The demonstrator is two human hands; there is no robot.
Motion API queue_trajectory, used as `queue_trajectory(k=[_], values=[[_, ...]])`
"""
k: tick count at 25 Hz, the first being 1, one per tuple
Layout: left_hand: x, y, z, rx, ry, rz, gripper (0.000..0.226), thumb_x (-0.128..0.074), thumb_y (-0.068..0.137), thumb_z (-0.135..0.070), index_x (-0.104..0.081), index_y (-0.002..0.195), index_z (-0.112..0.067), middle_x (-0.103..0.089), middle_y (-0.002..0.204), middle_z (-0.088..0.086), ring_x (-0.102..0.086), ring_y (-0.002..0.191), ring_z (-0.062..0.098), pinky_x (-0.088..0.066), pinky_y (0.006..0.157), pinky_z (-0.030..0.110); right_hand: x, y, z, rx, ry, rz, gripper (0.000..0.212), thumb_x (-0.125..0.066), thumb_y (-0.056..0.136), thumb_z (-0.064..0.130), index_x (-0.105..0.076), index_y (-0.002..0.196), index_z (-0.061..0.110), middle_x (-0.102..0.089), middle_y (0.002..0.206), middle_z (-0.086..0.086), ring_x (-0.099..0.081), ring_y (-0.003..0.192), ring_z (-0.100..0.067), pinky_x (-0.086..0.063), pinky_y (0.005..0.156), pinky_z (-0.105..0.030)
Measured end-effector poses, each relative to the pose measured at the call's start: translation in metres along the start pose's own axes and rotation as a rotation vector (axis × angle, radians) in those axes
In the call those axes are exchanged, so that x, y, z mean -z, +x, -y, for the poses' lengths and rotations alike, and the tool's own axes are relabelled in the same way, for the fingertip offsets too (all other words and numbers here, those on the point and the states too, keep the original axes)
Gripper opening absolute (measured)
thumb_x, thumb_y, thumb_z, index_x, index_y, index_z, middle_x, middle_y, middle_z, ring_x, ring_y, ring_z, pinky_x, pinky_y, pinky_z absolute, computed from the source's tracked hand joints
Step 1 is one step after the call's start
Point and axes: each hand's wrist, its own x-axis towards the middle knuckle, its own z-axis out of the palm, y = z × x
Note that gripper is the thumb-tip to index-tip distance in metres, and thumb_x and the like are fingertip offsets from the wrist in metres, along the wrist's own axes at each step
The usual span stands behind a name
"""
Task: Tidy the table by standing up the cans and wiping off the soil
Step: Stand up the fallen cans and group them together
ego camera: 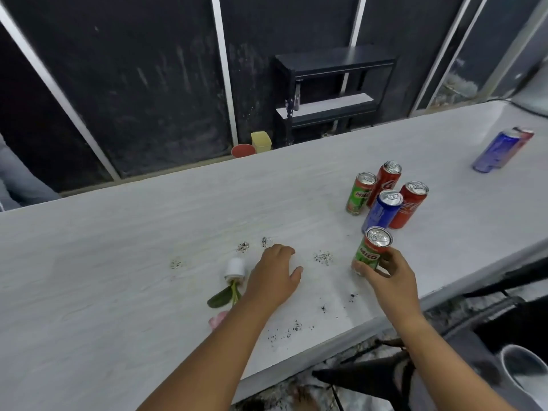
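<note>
The right hand had its grip closed around the lower half of a green Milo can, which stood upright on the pale desk near its front edge. The left hand lay palm down on the desk with its fingers loosely spread, its grip empty.

Just behind the held can stood a tight cluster of four upright cans: a blue can, two red cola cans and a second Milo can. Well apart, toward the far right end, a blue can and a red can stood close together.

Small patches of dark soil were scattered over the desk, some between the two hands, others beyond the left hand and nearer the front edge. Just left of the left wrist a small white pot lay on its side, its green leaf and pink flower pointing toward the person.
</note>
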Motion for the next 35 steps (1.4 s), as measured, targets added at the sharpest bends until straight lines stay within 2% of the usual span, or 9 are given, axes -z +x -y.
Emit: queue_trajectory(k=[3, 6, 12, 15, 20, 27, 29, 32, 35], values=[[-0.025, 0.006, -0.002, 0.0, 0.045, 0.043, 0.064, -0.055, 0.107, -0.055, -0.045, 0.161, -0.02, -0.039, 0.169, -0.001, -0.029, 0.16, 0.019, -0.038, 0.122, 0.036, 0.034, 0.023, -0.01, -0.024, -0.022, -0.113, 0.06, -0.096, 0.077, 0.036, -0.064, 0.128, 0.04, -0.075, 0.121, 0.018, -0.071, 0.108, 0.002, -0.058, 0.095, -0.035], [-0.044, 0.001, 0.003, 0.004, 0.066, -0.02, 0.068, -0.055, 0.107, -0.057, -0.045, 0.163, -0.02, -0.036, 0.174, 0.0, -0.023, 0.164, 0.023, -0.026, 0.131, 0.038, 0.056, 0.047, -0.018, -0.05, -0.027, -0.188, 0.06, -0.096, 0.076, 0.034, -0.064, 0.127, 0.039, -0.075, 0.121, 0.016, -0.071, 0.111, -0.003, -0.059, 0.1, -0.042], [-0.058, 0.003, 0.007, -0.014, 0.082, -0.062, 0.068, -0.051, 0.107, -0.061, -0.047, 0.163, -0.022, -0.038, 0.173, -0.001, -0.024, 0.165, 0.025, -0.026, 0.133, 0.044, 0.083, 0.09, -0.035, -0.062, -0.054, -0.236, 0.055, -0.094, 0.076, 0.043, -0.062, 0.118, 0.054, -0.073, 0.119, 0.027, -0.068, 0.11, 0.009, -0.057, 0.098, -0.032], [-0.057, 0.007, 0.005, -0.009, 0.086, -0.043, 0.068, -0.053, 0.107, -0.06, -0.047, 0.163, -0.022, -0.038, 0.173, 0.0, -0.024, 0.165, 0.025, -0.026, 0.133, 0.045, 0.09, 0.101, -0.042, -0.038, -0.108, -0.199, 0.06, -0.093, 0.078, 0.046, -0.06, 0.128, 0.048, -0.069, 0.122, 0.033, -0.064, 0.113, 0.015, -0.053, 0.098, -0.026], [-0.054, 0.001, -0.002, -0.018, 0.094, -0.051, 0.066, -0.056, 0.108, -0.054, -0.049, 0.162, -0.017, -0.04, 0.172, 0.003, -0.026, 0.165, 0.028, -0.025, 0.134, 0.047, 0.097, 0.111, -0.045, -0.037, -0.115, -0.189, 0.061, -0.092, 0.082, 0.038, -0.058, 0.132, 0.043, -0.066, 0.121, 0.032, -0.065, 0.117, 0.005, -0.052, 0.101, -0.027], [-0.05, 0.0, -0.005, -0.021, 0.087, -0.046, 0.065, -0.054, 0.109, -0.054, -0.047, 0.163, -0.018, -0.038, 0.173, 0.002, -0.025, 0.165, 0.027, -0.023, 0.134, 0.046, 0.093, 0.108, -0.045, -0.036, -0.155, -0.195, 0.063, -0.088, 0.087, 0.036, -0.056, 0.142, 0.031, -0.069, 0.128, 0.016, -0.065, 0.114, 0.006, -0.053, 0.103, -0.032], [-0.048, 0.002, -0.006, -0.008, 0.067, -0.035, 0.065, -0.055, 0.109, -0.054, -0.046, 0.163, -0.02, -0.037, 0.174, 0.0, -0.024, 0.165, 0.025, -0.023, 0.134, 0.044, 0.092, 0.106, -0.043, -0.053, -0.157, -0.171, 0.071, -0.087, 0.089, 0.034, -0.05, 0.149, 0.03, -0.065, 0.137, 0.014, -0.064, 0.123, -0.005, -0.049, 0.106, -0.031], [-0.043, 0.0, -0.008, 0.021, 0.003, -0.038, 0.057, -0.061, 0.108, -0.045, -0.052, 0.158, -0.02, -0.045, 0.167, -0.002, -0.033, 0.16, 0.022, -0.033, 0.13, 0.042, 0.084, 0.085, -0.046, -0.123, -0.148, -0.215, 0.089, -0.082, 0.095, 0.03, -0.03, 0.167, 0.023, -0.047, 0.164, 0.004, -0.046, 0.148, -0.013, -0.036, 0.118, -0.033], [-0.033, -0.01, -0.009, 0.028, -0.082, -0.102, 0.045, -0.064, 0.106, -0.034, -0.058, 0.149, -0.021, -0.056, 0.151, -0.006, -0.046, 0.147, 0.017, -0.043, 0.118, 0.032, 0.065, 0.04, -0.051, -0.126, -0.123, -0.283, 0.074, -0.075, 0.099, 0.033, -0.037, 0.162, 0.026, -0.045, 0.164, 0.004, -0.043, 0.15, -0.014, -0.035, 0.125, -0.04]])
